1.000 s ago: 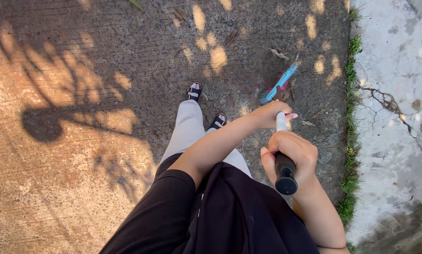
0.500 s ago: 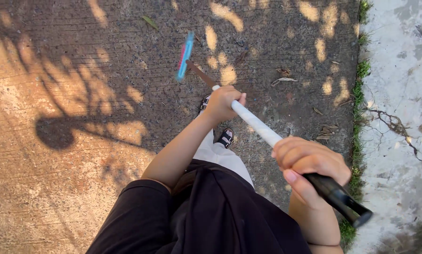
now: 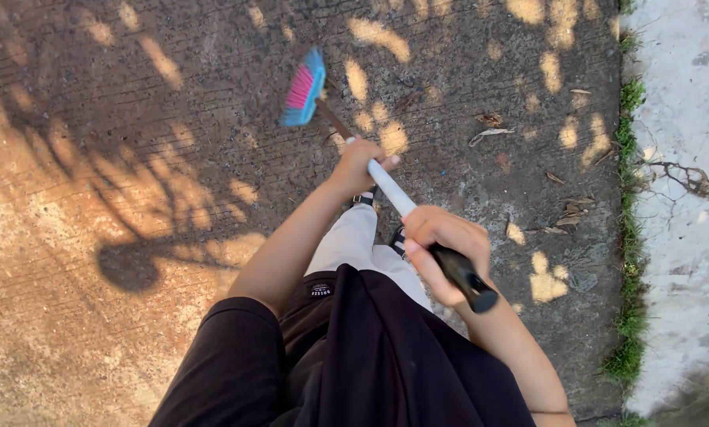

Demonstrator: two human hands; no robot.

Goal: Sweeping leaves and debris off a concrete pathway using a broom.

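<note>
My right hand sits nearest me, fingers curled tight round the black grip at the top end of the broom handle; the grip's butt pokes out past my fist toward the lower right. A sec ago that hand was tucked in close w/ the grip pointing almost straight at me; now it's swung out right and the handle lies at a long slant across my front.

Further along, my left hand wraps the white part of the shaft, thumb side up, arm stretched out over my pale trouser leg; it's closed round the shaft, not spread.

Beyond that the shaft goes dark and ends in the broom head, blue block w/ pink bristles, blurred, so I judge it's mid-swing; whether it's touching the concrete I can't tell. Big change: 1 s back the head was off to my right near the grass edge; half a sec back it was in front; now it's up and left of my hands, over the shaded rough slab. So I read this as a sweep stroke running right to left, abt at its far-left end.

Dry leaves lie right of the head, btwn it and the grass strip, apart from the bristles; that bit of litter isn't gathered yet.
</note>
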